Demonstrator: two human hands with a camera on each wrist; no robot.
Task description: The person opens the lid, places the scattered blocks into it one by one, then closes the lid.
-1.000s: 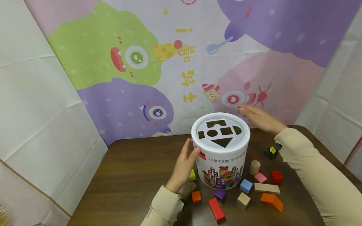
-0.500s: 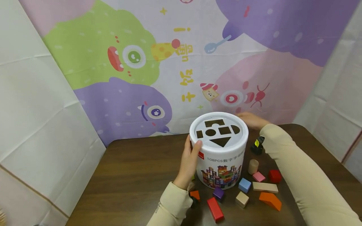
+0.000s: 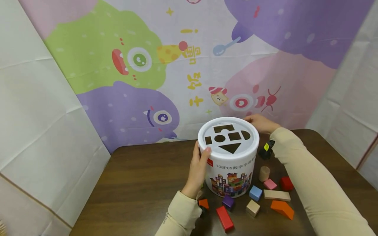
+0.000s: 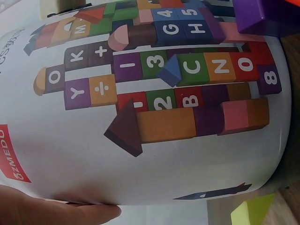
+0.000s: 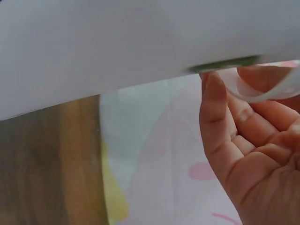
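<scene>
A white cylindrical bucket (image 3: 230,160) stands upright, printed with pictures of toy blocks. Cut into its round lid (image 3: 245,147) are dark holes of several shapes. My left hand (image 3: 196,173) rests against its left side, thumb extended over the front just below the lid; in the left wrist view that thumb (image 4: 61,206) lies along the printed wall (image 4: 154,173). At the back right of the rim is my right hand (image 3: 261,124). The right wrist view shows its fingers (image 5: 215,108) bent at the bucket's edge, holding a curved translucent white strip (image 5: 258,96).
Loose blocks lie in front of and right of the bucket: purple (image 3: 228,202), long red (image 3: 225,219), blue (image 3: 255,193), orange (image 3: 282,209), a plain plank (image 3: 277,195) and a wooden cylinder (image 3: 264,174). A brown table (image 3: 141,183) backs onto a cartoon-printed cloth (image 3: 183,124).
My right hand has come left from beside the bucket to its back rim and taken hold there. My left hand has moved in against the bucket's left side. The blocks stay put.
</scene>
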